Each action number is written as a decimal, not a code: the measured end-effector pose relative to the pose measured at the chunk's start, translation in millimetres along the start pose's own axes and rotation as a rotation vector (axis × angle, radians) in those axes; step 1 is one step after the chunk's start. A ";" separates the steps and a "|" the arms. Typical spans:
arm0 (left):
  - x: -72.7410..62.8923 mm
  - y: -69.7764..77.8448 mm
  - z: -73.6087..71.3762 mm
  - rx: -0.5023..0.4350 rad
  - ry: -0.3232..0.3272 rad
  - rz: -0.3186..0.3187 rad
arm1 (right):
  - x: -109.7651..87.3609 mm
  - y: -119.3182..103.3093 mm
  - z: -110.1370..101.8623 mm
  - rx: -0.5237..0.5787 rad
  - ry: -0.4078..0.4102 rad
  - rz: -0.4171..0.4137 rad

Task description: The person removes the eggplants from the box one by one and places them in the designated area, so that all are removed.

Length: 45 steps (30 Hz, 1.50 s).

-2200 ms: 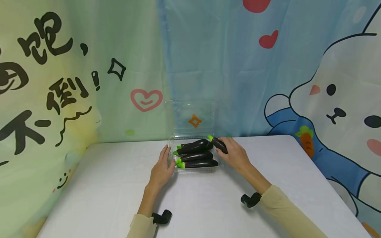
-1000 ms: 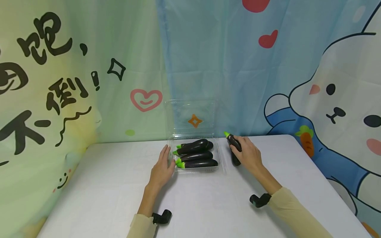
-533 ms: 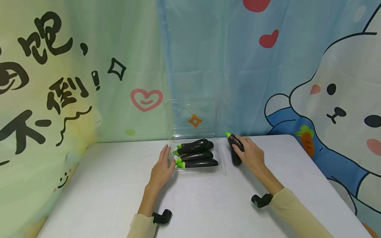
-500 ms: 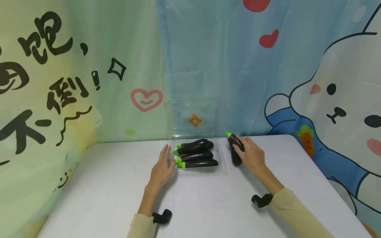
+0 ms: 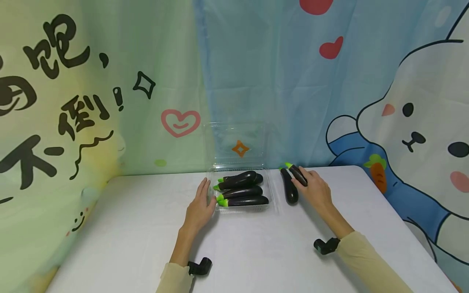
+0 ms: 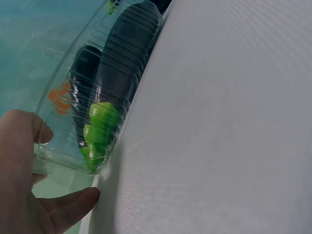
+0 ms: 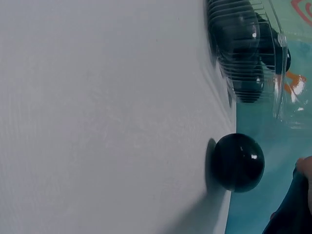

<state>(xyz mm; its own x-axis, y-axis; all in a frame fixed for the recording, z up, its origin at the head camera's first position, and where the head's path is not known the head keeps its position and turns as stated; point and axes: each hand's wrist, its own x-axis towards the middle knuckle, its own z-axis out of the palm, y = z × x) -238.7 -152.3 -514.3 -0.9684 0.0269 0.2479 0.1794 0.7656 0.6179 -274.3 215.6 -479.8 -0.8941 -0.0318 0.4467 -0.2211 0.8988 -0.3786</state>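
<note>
My right hand [image 5: 316, 188] holds a small dark purple eggplant [image 5: 297, 175] with a green cap, its stem pointing away and to the left. Just left of it, another eggplant [image 5: 289, 187] lies on the table; its round end [image 7: 239, 162] faces the camera in the right wrist view. Several more eggplants [image 5: 243, 201] lie in a clear plastic clamshell box [image 5: 270, 191], stems to the left. My left hand [image 5: 198, 207] rests at the box's left side with fingers straight. In the left wrist view, its thumb [image 6: 43, 132] is at the rim and a fingertip [image 6: 92, 195] sits low beside the table surface.
The box's clear lid [image 5: 234, 140] stands raised behind it, against a printed curtain [image 5: 176, 61]. A white cloth [image 5: 249, 252] covers the table, whose back edge meets the curtain. Each wrist wears a small black camera [image 5: 199, 267].
My right hand has carried an eggplant out of the box to the right, beside the one on the table, and shifted slightly further right since. My left hand has stayed still.
</note>
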 end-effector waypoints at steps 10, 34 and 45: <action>0.3 1.1 -0.5 0.002 0.001 0.000 | 0.7 10.5 1.4 0.036 0.017 0.039; -0.6 1.9 -1.3 -0.001 -0.001 -0.003 | -1.6 19.3 2.0 0.056 0.039 0.060; -0.6 1.8 -1.5 -0.001 -0.010 -0.015 | -4.7 21.3 2.7 0.030 0.032 0.060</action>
<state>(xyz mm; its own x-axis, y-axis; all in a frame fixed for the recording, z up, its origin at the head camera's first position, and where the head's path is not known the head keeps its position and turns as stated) -237.6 -151.9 -512.2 -0.9728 0.0220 0.2306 0.1647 0.7656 0.6219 -276.0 233.7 -492.2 -0.8935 0.0360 0.4477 -0.1797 0.8849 -0.4297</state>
